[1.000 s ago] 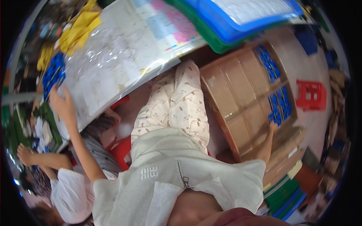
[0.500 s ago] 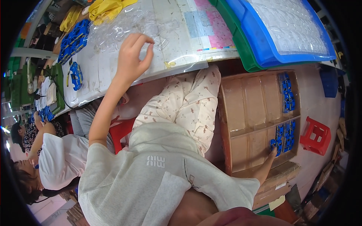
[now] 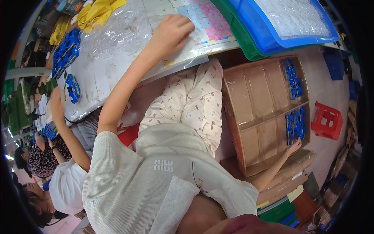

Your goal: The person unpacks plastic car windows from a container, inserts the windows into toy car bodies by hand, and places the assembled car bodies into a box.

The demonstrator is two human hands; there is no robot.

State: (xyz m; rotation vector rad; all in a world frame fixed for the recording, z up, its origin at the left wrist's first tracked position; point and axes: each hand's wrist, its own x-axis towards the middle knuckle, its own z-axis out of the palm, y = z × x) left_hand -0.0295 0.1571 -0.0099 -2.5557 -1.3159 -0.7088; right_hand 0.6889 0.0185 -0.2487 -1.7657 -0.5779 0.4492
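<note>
- Worktop (image 3: 93, 76), the widest thing I see, carries scattered clear plastic pieces (image 3: 117, 33); a careless sweep of the left forearm (image 3: 128, 82) could drag some over the edge.
- Cardboard box (image 3: 241, 97), beside a trouser leg (image 3: 212, 91), holds blue pieces (image 3: 299, 123) along its right side: two rows in the near compartment, one in the far. I judge that uneven pushing could skew the rows.
- Blue tray (image 3: 280, 46) sits on a green tray (image 3: 249, 50) that seems to jut past the worktop; a knock could shift both.
- Left hand (image 3: 171, 34) is over the worktop with its fingers curled together; I cannot tell whether anything is inside, and a blind squeeze could crush thin plastic.
- Right hand (image 3: 295, 146) meets the near row ends; I cannot tell if its fingers clamp a piece or only touch. A snag could pull one loose.
- Loose blue piece (image 3: 73, 88) lies near a co-worker's blurred hand (image 3: 57, 103); crossing arms could bump it.
</note>
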